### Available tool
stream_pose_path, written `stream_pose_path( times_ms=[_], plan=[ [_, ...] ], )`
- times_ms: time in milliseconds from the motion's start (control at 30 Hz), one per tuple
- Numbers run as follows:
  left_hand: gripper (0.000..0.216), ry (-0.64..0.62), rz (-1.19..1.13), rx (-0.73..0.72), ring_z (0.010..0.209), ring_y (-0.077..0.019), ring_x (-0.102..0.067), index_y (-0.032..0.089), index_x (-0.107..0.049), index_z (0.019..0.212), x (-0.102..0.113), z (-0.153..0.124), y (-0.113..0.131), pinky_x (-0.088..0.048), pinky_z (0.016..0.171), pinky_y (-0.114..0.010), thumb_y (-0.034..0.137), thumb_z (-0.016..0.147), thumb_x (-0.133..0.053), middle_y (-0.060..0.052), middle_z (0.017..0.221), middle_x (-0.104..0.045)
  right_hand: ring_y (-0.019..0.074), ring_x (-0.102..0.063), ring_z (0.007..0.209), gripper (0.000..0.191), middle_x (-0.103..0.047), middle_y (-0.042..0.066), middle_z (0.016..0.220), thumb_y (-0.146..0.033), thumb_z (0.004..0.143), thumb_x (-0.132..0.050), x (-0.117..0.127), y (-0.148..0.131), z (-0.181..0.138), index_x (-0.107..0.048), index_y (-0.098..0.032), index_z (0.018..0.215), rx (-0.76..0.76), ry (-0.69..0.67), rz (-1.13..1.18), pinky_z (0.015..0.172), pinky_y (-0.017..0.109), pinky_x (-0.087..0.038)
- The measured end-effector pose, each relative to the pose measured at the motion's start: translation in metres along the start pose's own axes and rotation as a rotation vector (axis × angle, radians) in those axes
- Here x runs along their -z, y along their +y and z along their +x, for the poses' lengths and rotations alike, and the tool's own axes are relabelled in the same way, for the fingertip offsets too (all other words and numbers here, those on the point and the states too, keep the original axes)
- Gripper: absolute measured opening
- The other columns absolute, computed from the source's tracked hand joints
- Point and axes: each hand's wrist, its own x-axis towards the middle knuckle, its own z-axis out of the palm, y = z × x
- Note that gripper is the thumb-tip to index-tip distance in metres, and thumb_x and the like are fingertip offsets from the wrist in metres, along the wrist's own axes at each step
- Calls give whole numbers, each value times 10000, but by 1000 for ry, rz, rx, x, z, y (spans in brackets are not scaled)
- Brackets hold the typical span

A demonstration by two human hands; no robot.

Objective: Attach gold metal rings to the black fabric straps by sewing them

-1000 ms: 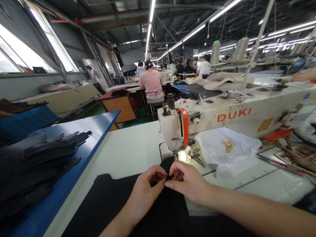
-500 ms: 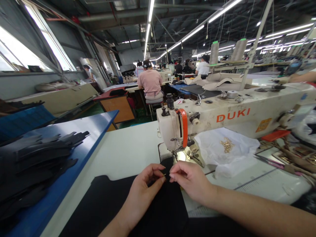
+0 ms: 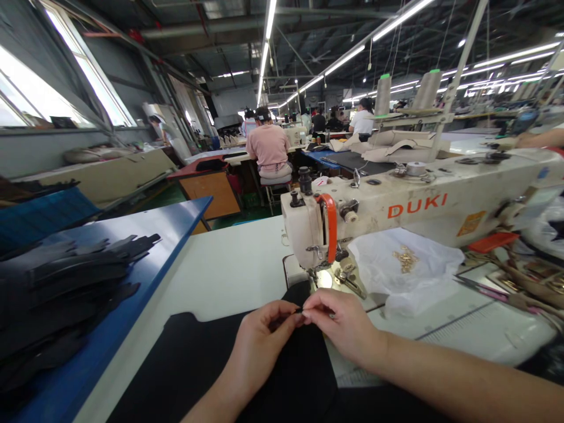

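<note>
While the left hand [image 3: 262,335] and right hand [image 3: 346,320] meet at the lower centre of the frame, their fingers are pinched narrow, tip to tip, about a small dark piece [image 3: 300,311] too tiny to make out. Beneath them the black cloth [image 3: 293,376] spreads over the pale tabletop [image 3: 233,258] from the bottom edge up to the sewing machine [image 3: 306,229], right of centre, with gold bits [image 3: 405,258] on white plastic [image 3: 372,255] near it. At left, dark cut-outs [image 3: 88,273] lie heaped on a blue tabletop [image 3: 176,220].
</note>
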Motion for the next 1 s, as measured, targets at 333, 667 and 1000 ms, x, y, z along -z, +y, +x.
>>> stream_pose_path(
  times_ms=[333,667,1000],
  plan=[
    [172,24,39,-26,705,-173,-645,201,-679,745,-1,-2,5,-484,681,-249,356,763,-607,-5,734,-714,130,-637,687,92,-680,-1,737,-148,762,-607,1,5,0,-669,-179,823,-181,-39,162,662,226,-489],
    [176,-4,91,-51,694,-167,-626,207,-682,746,0,-3,7,-472,667,-247,355,787,-595,4,713,-698,111,-598,603,39,-624,-22,635,-172,769,-591,3,5,1,-629,-168,764,-209,-99,225,599,213,-463],
    [195,-210,-25,25,718,-187,-656,178,-685,817,3,0,6,-525,702,-290,346,782,-592,-36,746,-707,79,-434,524,80,-500,-54,568,-171,759,-599,17,-3,-8,-579,-171,682,-193,-143,-33,486,186,-321]
  ],
)
